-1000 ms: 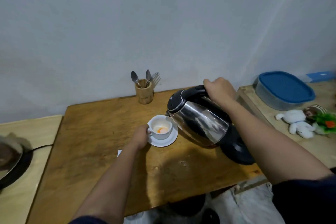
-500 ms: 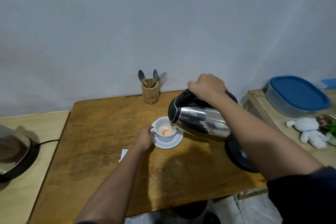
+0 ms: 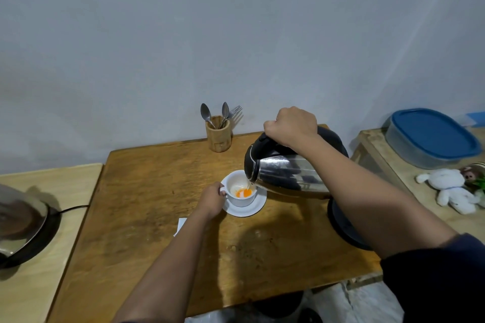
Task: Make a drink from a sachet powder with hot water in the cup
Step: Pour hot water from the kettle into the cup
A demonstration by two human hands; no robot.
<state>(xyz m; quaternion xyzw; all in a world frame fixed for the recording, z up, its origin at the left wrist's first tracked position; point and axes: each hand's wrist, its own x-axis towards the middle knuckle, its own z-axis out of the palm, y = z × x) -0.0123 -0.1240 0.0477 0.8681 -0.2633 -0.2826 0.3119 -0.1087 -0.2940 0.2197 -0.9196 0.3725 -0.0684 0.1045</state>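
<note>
A white cup stands on a white saucer in the middle of the brown wooden table. Orange powder, now wet, lies in the cup's bottom. My left hand grips the cup's handle on its left side. My right hand is closed on the black handle of a steel kettle, tipped over almost level with its spout above the cup's right rim. A thin stream of water runs into the cup. A white sachet corner peeks out beside my left forearm.
A wooden holder with spoons and a fork stands at the table's back edge. The black kettle base sits at the right. A blue-lidded box and a white plush toy lie on the right side table; a pan sits left.
My right hand has lifted the kettle off its base, carried it left and tipped it further. Water now runs into the cup, and the orange patch has spread. My left hand stays on the handle.
</note>
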